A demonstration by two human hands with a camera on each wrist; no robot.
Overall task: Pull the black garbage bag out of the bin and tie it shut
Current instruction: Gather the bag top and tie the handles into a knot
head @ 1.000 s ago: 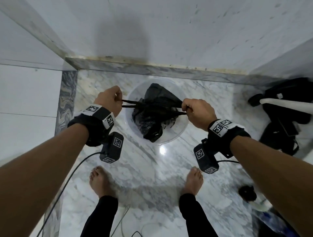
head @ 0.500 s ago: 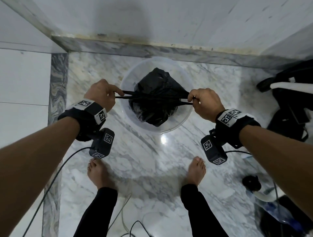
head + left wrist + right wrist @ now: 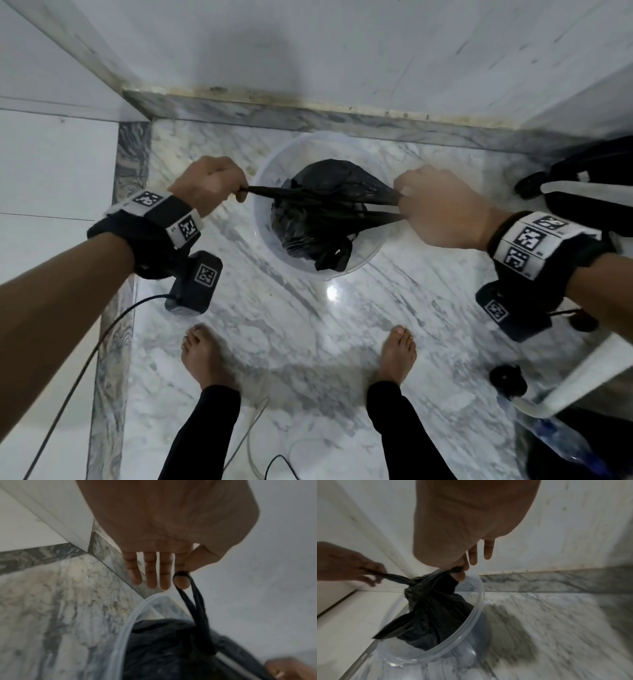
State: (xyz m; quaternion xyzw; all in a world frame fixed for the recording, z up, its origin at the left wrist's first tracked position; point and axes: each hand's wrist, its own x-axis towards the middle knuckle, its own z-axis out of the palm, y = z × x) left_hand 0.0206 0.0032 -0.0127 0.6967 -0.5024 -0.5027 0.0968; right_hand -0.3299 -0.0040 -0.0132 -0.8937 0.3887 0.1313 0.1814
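Note:
A black garbage bag (image 3: 317, 219) hangs over a clear round plastic bin (image 3: 371, 253) on the marble floor. My left hand (image 3: 219, 183) pinches a twisted strip of the bag's rim between thumb and forefinger (image 3: 181, 580); its other fingers (image 3: 150, 573) stay straight. My right hand (image 3: 431, 209) pinches the opposite gathered rim. The two strips are stretched taut across the top of the bag (image 3: 435, 609), whose lower part still sits inside the bin (image 3: 477, 616). In the left wrist view the bag (image 3: 171, 653) lies below the bin's rim (image 3: 130, 623).
The bin stands close to the wall skirting (image 3: 308, 113) in a corner. My bare feet (image 3: 205, 359) are planted on the floor behind it. Black bags and a white frame (image 3: 589, 192) crowd the right side. Cables (image 3: 85, 359) trail along the left.
My hands have pulled farther apart, stretching the bag's two rim strips tighter. The bag body has drawn up and narrower above the bin.

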